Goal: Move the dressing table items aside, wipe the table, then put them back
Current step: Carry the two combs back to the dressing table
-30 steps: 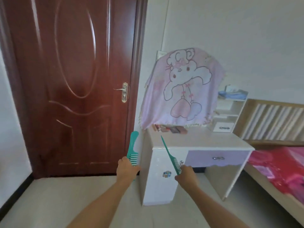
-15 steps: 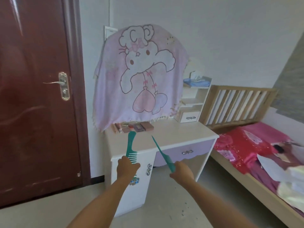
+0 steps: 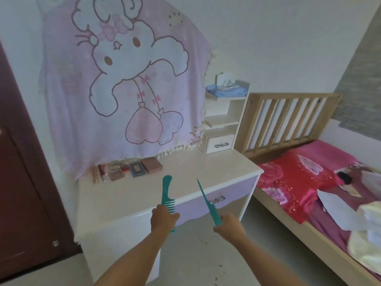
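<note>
My left hand (image 3: 164, 218) grips a teal wide-tooth comb (image 3: 167, 191) by its toothed end, handle pointing up over the front of the white dressing table (image 3: 127, 195). My right hand (image 3: 229, 225) holds a thin teal tail comb (image 3: 206, 200), its pointed tail slanting up and left above the purple drawer (image 3: 218, 200). A row of small cosmetics (image 3: 127, 169), cases and tubes, lies along the back left of the tabletop under a pink cartoon cloth (image 3: 123, 83).
A white shelf unit (image 3: 223, 122) with a small drawer stands at the table's back right, blue tissues on top. A bed (image 3: 309, 182) with red bedding and a wooden headboard is close on the right. A dark red door (image 3: 18, 182) is on the left.
The view has swung right and come nearer to the table; the door has slid to the left edge. Both hands, still holding their combs, now hang over the table's front edge.
</note>
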